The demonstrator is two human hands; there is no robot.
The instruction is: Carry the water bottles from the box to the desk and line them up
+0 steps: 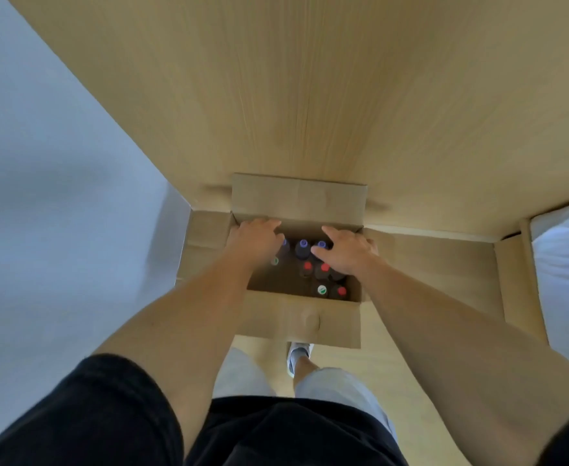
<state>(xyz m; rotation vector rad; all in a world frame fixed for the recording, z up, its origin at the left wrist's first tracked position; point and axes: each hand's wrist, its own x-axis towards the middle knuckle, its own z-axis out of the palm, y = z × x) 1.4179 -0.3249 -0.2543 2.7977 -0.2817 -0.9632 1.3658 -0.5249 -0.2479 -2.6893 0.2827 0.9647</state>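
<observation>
An open cardboard box (305, 319) stands on the floor in front of me. Inside stand several dark water bottles, seen from above by their caps: purple caps (303, 244) at the far side, red caps (307, 266) in the middle, and a green-and-white cap (322, 290) near the front. My left hand (254, 243) reaches into the far left corner, and its palm hides what lies beneath it. My right hand (347, 252) hovers over the bottles at the far right with fingers spread, its fingertips by a purple cap.
A large light wooden surface (310, 95) fills the view beyond the box. A grey wall (41, 163) runs along the left. White bedding (565, 264) lies at the right edge. My legs and one shoe (298, 356) are just behind the box.
</observation>
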